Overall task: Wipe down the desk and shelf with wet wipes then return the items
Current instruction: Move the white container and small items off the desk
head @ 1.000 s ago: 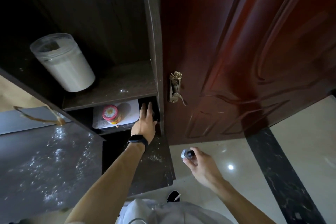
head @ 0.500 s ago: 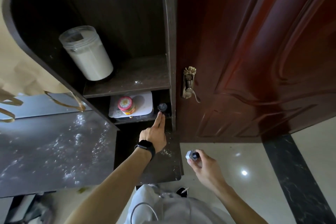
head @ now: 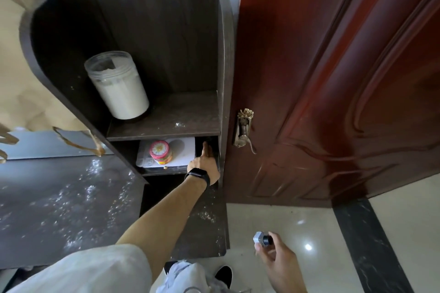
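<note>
The shelf stands on the right end of the table, hard against the door. My left hand reaches into its lower compartment at the far right, fingers straight and gripping nothing I can see; their tips go into shadow. A black watch sits on that wrist. Just left of the hand a small tin with a red flowered lid stands on a white sheet. On the board above, a tall clear jar of pale powder stands at the left. My right hand hangs low over the glossy floor, well apart from the shelf, thumb and fingers curled round a small grey piece with a black end. The tabletop is dark, with shiny speckles. A brown paper bag hangs at the left edge, and a brass handle is on the door
</note>
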Available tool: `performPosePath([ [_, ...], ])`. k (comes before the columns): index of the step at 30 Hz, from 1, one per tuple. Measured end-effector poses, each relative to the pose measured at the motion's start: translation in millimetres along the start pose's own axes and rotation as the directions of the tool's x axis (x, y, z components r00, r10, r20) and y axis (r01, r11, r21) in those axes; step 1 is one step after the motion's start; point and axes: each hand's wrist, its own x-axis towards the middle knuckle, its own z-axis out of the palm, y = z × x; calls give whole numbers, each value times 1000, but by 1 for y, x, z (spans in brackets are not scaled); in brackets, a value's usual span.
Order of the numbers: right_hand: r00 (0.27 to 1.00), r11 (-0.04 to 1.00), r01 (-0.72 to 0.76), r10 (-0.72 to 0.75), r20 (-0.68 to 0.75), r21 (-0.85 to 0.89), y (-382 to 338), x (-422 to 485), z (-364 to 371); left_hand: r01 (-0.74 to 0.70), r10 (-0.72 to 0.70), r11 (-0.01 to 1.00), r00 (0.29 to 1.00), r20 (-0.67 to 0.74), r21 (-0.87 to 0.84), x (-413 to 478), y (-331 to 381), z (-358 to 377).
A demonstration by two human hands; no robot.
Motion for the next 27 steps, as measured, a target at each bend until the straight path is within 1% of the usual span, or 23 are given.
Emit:
performPosePath([
  [2, 999, 999, 39, -39, 6, -30, -4, 4, 3, -52, 52, 999, 998, -45, -6, -7, 0, -4],
  [4, 995, 993, 101, -100, 30, -66, -17, 12, 5, -108, 100, 993, 983, -155, -48, -22, -6, -5],
  [6, 985, 977, 162, -151, 89, -138, -40, 27, 8, -166, 145, 984, 959, -243, -68, -40, -19, 0],
  [8, 963, 945, 253, -224, 153, -209, -69, 45, 13, -217, 184, 974, 927, -325, -69, -60, -36, 7],
  [9, 950, 927, 295, -259, 174, -232, -87, 55, 17, -250, 209, 967, 897, -390, -57, -70, -45, 7],
  [10, 939, 908, 329, -286, 189, -261, -105, 65, 21, -281, 237, 959, 852, -467, -26, -79, -55, 6],
  [12, 915, 849, 399, -345, 210, -346, -140, 86, 32, -303, 278, 951, 741, -612, 64, -95, -76, -3],
  [14, 898, 789, 440, -388, 208, -429, -170, 106, 44, -270, 276, 955, 658, -701, 123, -106, -94, -16],
  [15, 892, 762, 452, -403, 206, -464, -183, 114, 51, -245, 259, 961, 638, -725, 128, -111, -103, -24],
  [17, 891, 733, 451, -405, 205, -509, -201, 130, 62, -167, 209, 977, 641, -738, 132, -115, -117, -41],
  [20, 917, 719, 396, -343, 204, -571, -217, 145, 74, -70, 142, 989, 688, -711, 130, -114, -132, -60],
  [24, 956, 737, 292, -209, 206, -610, -215, 153, 78, -60, 118, 993, 699, -706, 106, -112, -136, -60],
  [27, 961, 770, 276, -205, 187, -575, -205, 152, 77, -61, 92, 996, 697, -711, 68, -112, -132, -56],
])
